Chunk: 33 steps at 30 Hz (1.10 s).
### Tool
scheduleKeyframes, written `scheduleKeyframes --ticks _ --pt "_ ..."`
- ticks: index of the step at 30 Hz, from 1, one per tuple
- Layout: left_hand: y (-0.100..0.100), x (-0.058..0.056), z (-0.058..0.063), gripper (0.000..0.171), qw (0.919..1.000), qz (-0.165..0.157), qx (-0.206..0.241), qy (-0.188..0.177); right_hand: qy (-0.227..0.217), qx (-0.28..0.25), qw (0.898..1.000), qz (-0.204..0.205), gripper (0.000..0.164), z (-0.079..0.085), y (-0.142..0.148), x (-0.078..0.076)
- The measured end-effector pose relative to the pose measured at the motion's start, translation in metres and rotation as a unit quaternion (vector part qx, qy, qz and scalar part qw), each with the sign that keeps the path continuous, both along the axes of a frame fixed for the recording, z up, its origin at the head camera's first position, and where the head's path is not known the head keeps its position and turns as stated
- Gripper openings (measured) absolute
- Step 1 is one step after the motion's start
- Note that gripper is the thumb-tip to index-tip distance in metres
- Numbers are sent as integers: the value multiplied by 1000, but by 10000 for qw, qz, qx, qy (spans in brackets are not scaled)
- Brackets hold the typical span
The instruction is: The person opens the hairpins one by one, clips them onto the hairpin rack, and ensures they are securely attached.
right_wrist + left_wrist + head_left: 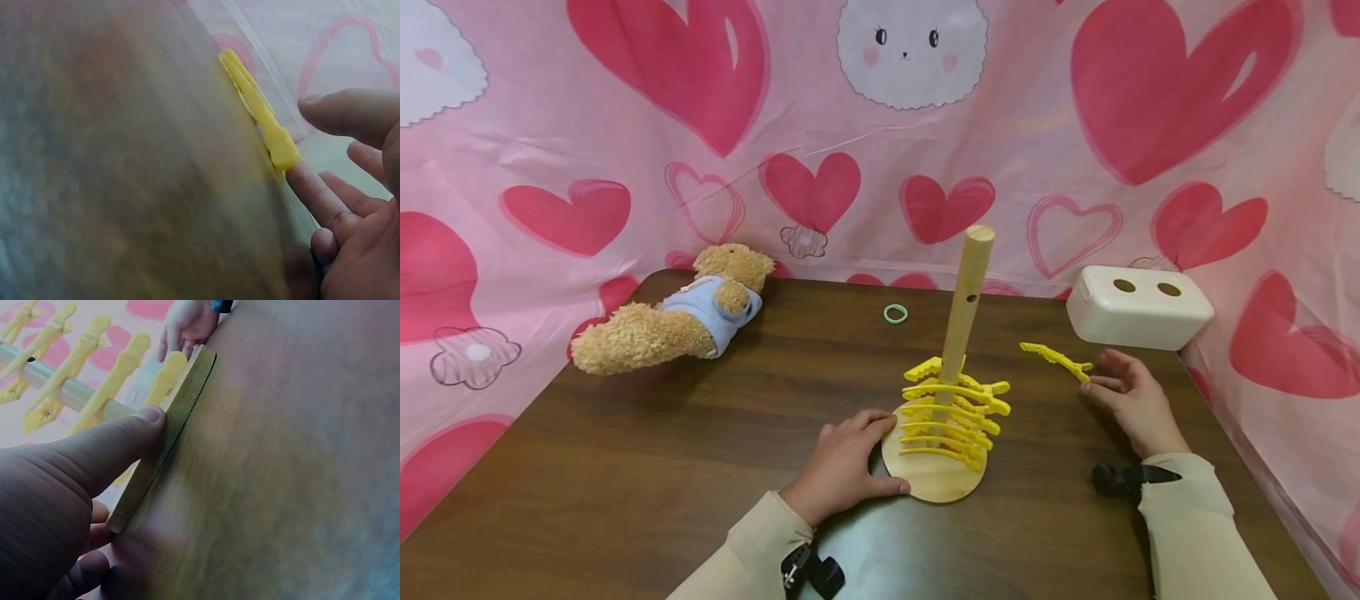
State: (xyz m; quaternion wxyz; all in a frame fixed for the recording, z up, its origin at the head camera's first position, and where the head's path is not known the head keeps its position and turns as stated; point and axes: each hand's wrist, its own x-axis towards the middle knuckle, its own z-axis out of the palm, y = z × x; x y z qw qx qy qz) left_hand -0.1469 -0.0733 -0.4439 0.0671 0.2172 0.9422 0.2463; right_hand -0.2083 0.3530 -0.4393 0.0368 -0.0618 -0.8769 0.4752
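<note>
A round wooden base (936, 483) with an upright wooden post (964, 304) stands mid-table. Several yellow alligator hair clips (951, 425) sit around the lower post, one above another. My left hand (844, 467) holds the base by its rim from the left; in the left wrist view, the thumb (134, 431) presses on the rim and other fingers are farther along it. Another yellow hair clip (1056, 360) lies on the table at right. My right hand (1138, 406) is at its near end, an index fingertip (306, 178) right at the clip and the thumb (344, 112) apart from it.
A teddy bear (711, 317) in a blue shirt lies at the back left. Behind the post is a small green ring (895, 314). A white box (1138, 312) with two round holes stands at the back right, near the heart-patterned cloth (880, 125).
</note>
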Motion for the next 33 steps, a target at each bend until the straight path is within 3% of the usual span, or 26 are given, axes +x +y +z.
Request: scheduleKeyframes --ticks 6,11,16,22,26,33 --pt "0 0 1 95 10000 -32 21 32 -202 552 9982 152 75 2 -2 -1" --pt "1 0 3 94 10000 -37 54 19 -400 1461 9880 306 78 2 -1 -5" --pt "1 0 2 94 10000 -29 54 2 -416 1853 9815 236 71 0 -3 -6" --pt "0 0 0 94 10000 -26 64 35 -244 908 9944 -479 60 -3 -10 0" --pt "-1 0 0 95 10000 -12 74 -9 -34 327 9948 -960 59 -2 -13 5" --pt "-1 -1 0 96 9999 17 48 -131 505 -241 9929 -1048 47 5 -15 10"
